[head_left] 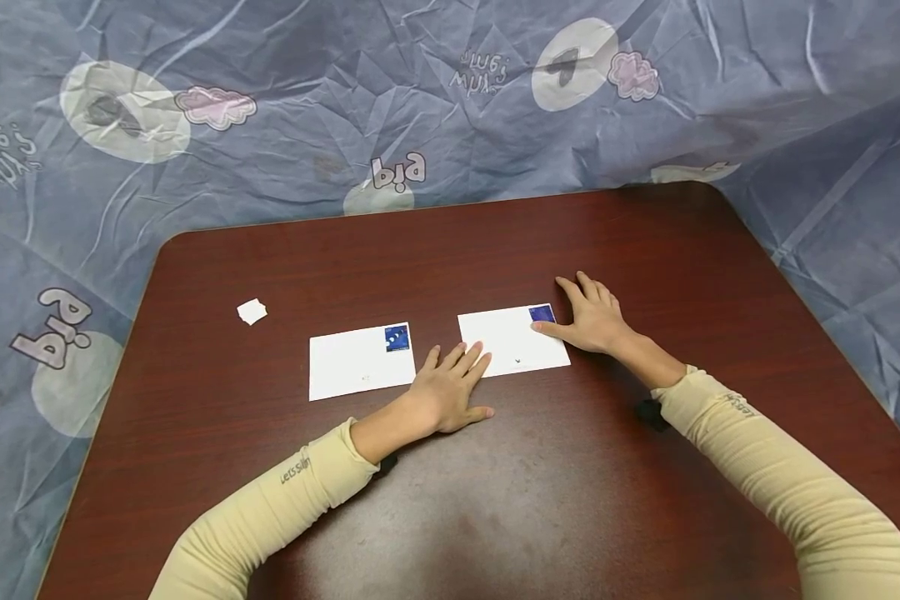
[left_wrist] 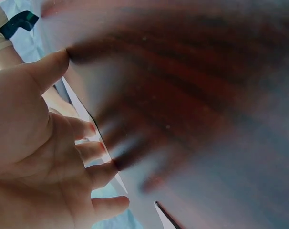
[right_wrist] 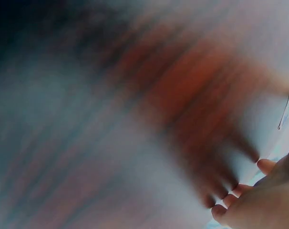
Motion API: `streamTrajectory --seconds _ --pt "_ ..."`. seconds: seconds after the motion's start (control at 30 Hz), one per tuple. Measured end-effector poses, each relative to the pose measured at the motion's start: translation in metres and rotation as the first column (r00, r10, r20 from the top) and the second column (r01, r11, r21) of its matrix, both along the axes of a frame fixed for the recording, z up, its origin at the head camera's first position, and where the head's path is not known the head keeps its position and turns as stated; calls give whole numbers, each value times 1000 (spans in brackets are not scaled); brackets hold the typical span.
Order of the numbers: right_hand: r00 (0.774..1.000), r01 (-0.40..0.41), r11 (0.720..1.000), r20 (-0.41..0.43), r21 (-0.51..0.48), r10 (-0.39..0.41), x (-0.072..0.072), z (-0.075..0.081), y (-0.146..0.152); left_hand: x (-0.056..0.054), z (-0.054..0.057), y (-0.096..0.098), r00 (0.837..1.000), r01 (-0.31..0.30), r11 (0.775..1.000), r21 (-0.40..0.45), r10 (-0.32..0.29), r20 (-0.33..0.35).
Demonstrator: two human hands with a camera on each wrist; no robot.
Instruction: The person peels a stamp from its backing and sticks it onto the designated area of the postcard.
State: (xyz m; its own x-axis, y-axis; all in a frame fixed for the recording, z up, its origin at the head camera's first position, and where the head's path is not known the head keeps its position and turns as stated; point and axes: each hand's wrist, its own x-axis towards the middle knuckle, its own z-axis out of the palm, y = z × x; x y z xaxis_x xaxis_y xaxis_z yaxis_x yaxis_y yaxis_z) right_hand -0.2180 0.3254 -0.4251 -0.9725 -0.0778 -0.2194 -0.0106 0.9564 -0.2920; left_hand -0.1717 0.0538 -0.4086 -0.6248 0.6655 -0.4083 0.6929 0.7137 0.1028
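Two white envelopes lie side by side on the table, each with a blue stamp at its upper right corner. My left hand (head_left: 444,395) has its fingers spread, with the fingertips over the lower left corner of the right envelope (head_left: 498,337). Close to its little finger is the left envelope (head_left: 345,360), whose stamp (head_left: 397,338) shows pale moon-like shapes. My right hand (head_left: 594,318) reaches in from the right with spread fingers. Its thumb lies across the right envelope just under the stamp (head_left: 542,313), while the other fingers rest on the table beyond the edge.
A small white piece of paper (head_left: 252,312) lies at the left on the dark reddish-brown table (head_left: 435,250). Behind the table's rounded far edge hangs a crinkled blue-grey cloth (head_left: 285,150) with printed pictures and lettering.
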Motion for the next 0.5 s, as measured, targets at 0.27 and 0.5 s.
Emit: streamTrajectory --seconds 0.27,0.5 --pt "999 -35 999 9 -7 35 3 1 4 2 3 -1 1000 1 1000 2 -1 -19" --pt "999 -47 997 6 -60 48 5 -1 7 2 -1 -3 1000 16 999 30 -15 -17"
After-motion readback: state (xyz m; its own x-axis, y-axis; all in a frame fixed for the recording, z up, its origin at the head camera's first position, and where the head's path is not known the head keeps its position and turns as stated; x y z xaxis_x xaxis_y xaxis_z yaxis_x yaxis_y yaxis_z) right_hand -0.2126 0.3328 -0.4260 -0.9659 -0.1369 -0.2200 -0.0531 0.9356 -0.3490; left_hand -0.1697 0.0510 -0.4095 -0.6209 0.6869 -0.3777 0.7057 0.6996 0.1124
